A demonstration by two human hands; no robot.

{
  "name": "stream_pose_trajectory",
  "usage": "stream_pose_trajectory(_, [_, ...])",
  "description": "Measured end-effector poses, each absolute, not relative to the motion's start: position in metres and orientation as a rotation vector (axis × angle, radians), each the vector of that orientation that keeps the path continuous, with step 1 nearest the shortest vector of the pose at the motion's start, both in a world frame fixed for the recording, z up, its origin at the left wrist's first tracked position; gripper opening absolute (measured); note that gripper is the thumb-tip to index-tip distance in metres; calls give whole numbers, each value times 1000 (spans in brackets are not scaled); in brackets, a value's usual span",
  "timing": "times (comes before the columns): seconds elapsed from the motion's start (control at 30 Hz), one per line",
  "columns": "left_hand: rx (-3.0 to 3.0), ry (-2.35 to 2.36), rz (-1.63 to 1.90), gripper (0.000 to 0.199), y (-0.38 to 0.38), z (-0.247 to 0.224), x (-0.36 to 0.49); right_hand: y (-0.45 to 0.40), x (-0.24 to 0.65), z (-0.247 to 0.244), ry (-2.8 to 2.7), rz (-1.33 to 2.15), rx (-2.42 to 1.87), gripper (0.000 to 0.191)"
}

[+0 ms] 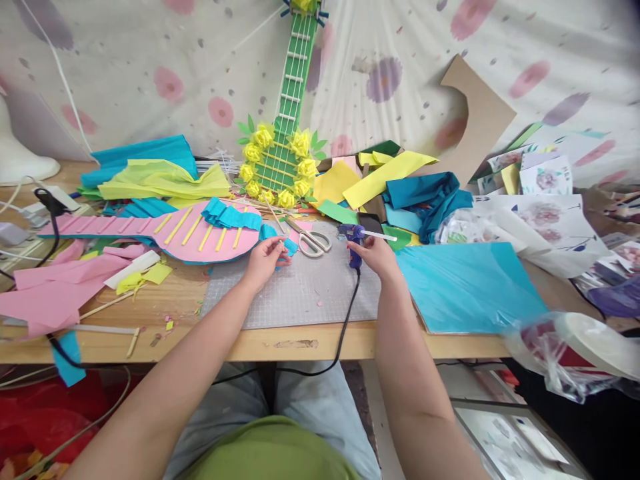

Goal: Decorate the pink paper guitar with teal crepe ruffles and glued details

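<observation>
Plastic handle in right hand, gripped glue gun, likely light, right of scissors; with left hand, pinched blue crepe left of scissors, probably soft, tearable, best taken by edges.

Fingertips of the left grip pinch so closely that anything between them is too small to tell, and the fingers partly hide a blue crepe piece behind them. The right grip covers part of the glue gun, whose black cord passes out of sight behind the left forearm. The top edge cuts off the green guitar's head; the left edge crops the white rounded base and pink paper. The brown cardboard's lower end disappears behind the heap, the plastic-wrapped roll runs off at right, and tiny crumbs on the surface defy naming.
</observation>
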State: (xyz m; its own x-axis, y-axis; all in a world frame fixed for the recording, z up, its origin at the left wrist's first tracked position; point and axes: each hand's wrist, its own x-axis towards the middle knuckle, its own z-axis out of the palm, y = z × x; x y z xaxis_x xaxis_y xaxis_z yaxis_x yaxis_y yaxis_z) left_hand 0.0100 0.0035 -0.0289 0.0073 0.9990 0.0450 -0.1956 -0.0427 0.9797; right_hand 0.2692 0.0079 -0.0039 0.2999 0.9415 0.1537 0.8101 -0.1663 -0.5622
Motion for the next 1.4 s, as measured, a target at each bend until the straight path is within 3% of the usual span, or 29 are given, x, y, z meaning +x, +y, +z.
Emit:
stream_pose_trajectory(0.23, [1040,1033,1215,24,-1,-26,8,29,242,-24,-1365,349,-1971,34])
stream_pose_trajectory(0.47, [985,1035,1216,25,0,-24,6,-3,232,-12,-1210,1048,-1198,36])
stream_pose_trajectory(0.63, [948,1022,1258,31,1,-22,-1,-13,217,-12,-1445,1316,-1088,30])
stream_pose_trajectory(1.4, [956,936,1137,33,4,-21,-8,-12,206,-16,-1635,1318,-1128,36])
